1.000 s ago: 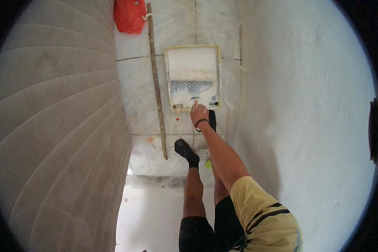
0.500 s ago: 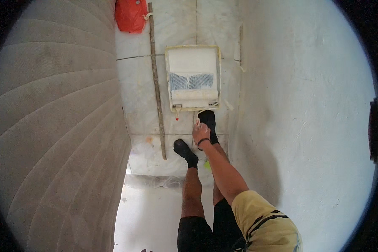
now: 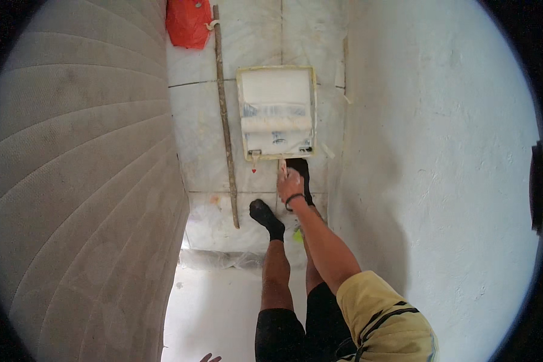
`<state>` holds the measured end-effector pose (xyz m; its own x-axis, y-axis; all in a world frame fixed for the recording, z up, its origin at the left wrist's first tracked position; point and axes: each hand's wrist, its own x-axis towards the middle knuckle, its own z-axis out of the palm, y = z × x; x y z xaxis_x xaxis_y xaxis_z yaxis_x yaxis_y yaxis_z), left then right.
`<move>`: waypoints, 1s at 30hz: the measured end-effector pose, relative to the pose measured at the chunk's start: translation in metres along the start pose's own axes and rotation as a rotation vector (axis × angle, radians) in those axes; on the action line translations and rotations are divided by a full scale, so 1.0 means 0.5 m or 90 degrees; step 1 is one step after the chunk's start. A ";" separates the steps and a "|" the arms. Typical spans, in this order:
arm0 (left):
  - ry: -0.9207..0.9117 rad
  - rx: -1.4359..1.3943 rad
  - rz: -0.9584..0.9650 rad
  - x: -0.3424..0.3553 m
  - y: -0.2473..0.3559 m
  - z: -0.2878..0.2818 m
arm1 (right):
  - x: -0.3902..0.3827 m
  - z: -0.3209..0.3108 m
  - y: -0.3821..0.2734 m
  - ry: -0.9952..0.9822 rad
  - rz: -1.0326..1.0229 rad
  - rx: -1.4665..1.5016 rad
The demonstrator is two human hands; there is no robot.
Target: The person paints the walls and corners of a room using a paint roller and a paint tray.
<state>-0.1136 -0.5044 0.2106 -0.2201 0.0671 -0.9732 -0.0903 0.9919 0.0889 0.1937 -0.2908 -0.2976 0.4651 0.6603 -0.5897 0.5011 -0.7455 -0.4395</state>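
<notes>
My right hand point(image 3: 290, 185) is closed around the handle of a paint roller point(image 3: 276, 124). The roller's white, paint-covered sleeve lies across the ribbed part of a paint tray point(image 3: 312, 111). White paint coats the tray, thickest in its far half, and there are paint specks on my fingers. Only a few fingertips of my left hand point(image 3: 210, 358) show at the bottom edge; they are apart, with nothing seen in them, and the rest of that hand is out of view.
A padded grey mattress point(image 3: 84, 181) stands along the left, a white wall point(image 3: 452, 151) along the right. Left of the tray lies a long wooden stick point(image 3: 224, 120), near a red bag point(image 3: 188, 23). My socked feet stand on the tiled floor point(image 3: 202, 157) before the tray.
The roller sleeve has rolled away from me, from the tray's near end onto its ribbed part. My right hand has shifted only slightly. More of my left fingertips shows.
</notes>
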 end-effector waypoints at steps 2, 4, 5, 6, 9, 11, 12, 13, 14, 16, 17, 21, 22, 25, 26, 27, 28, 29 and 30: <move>0.011 -0.027 -0.005 -0.004 -0.002 -0.001 | -0.038 0.008 0.014 -0.057 0.052 0.025; 0.016 0.020 0.002 -0.010 -0.009 -0.005 | -0.052 0.031 0.025 -0.046 0.034 -0.022; 0.005 0.019 -0.001 0.001 -0.012 -0.001 | -0.030 0.032 0.049 -0.039 0.036 -0.030; -0.011 0.037 0.007 0.006 -0.015 0.001 | -0.001 0.031 0.058 -0.052 0.052 -0.020; 0.002 0.041 -0.003 -0.003 0.000 0.022 | 0.075 0.026 0.000 -0.017 0.020 -0.118; 0.043 0.024 -0.014 -0.023 0.012 0.025 | 0.100 -0.013 -0.097 -0.086 0.020 -0.051; 0.030 0.022 0.006 -0.021 0.013 0.026 | 0.110 -0.034 -0.120 -0.084 0.020 -0.052; 0.018 0.019 0.026 -0.022 0.011 0.028 | 0.115 -0.052 -0.137 -0.103 0.073 0.024; 0.016 0.018 0.026 -0.020 0.001 0.023 | 0.117 -0.064 -0.146 -0.121 0.126 0.100; -0.013 0.010 0.028 -0.002 -0.030 0.006 | 0.104 -0.058 -0.103 -0.070 0.072 0.090; -0.024 0.008 0.030 0.009 -0.037 0.004 | 0.098 -0.052 -0.071 -0.025 0.018 0.081; -0.025 0.020 0.035 0.002 -0.033 0.006 | 0.033 -0.035 -0.055 -0.015 -0.007 0.015; 0.001 0.054 0.024 -0.009 -0.029 0.004 | 0.018 -0.042 -0.080 -0.209 0.065 -0.018; -0.039 0.087 0.061 0.024 -0.082 -0.027 | 0.081 -0.041 -0.022 -0.186 -0.023 -0.264; -0.034 0.087 0.055 0.017 -0.078 -0.022 | 0.086 -0.031 -0.024 -0.194 -0.021 -0.263; -0.020 0.055 0.026 0.009 -0.061 -0.010 | 0.093 -0.027 -0.039 -0.173 0.039 -0.106; -0.007 0.022 -0.004 0.002 -0.046 0.001 | 0.099 -0.023 -0.052 -0.150 0.100 0.051; -0.004 0.024 -0.006 -0.002 -0.034 0.011 | 0.107 -0.020 -0.054 -0.153 0.102 0.052; 0.000 0.042 0.006 -0.006 -0.024 0.019 | 0.115 -0.018 -0.056 -0.160 0.098 0.040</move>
<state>-0.1024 -0.5154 0.2102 -0.2206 0.0766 -0.9723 -0.0236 0.9962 0.0838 0.2130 -0.2313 -0.3131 0.3328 0.5011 -0.7988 0.3885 -0.8448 -0.3680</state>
